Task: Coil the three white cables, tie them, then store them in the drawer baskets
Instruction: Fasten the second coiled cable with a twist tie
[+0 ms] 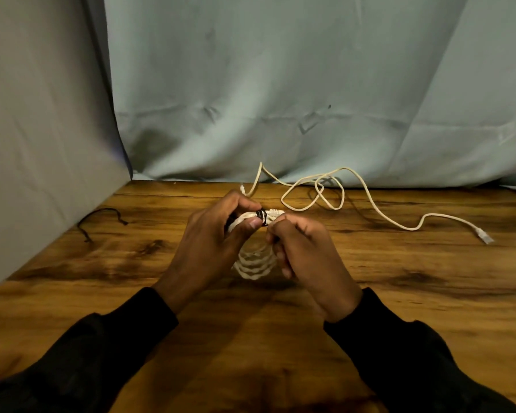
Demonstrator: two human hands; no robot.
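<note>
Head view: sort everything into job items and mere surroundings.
Job items: coiled white cable held by left hand and right hand; black tie wrapped round it; loose white cable; spare black tie.
Surroundings: wooden table; grey backdrop cloth.

The worktop (429, 293) was wood, a warm orange-brown with dark streaks and knots running through the grain. Behind it hung a pale blue-grey cloth backdrop (280, 84), creased and wrinkled, its lower edge meeting the far side of the wood. A second sheet of greyer cloth (36, 129) closed off the left side, slanting down to the worktop's left edge.
</note>
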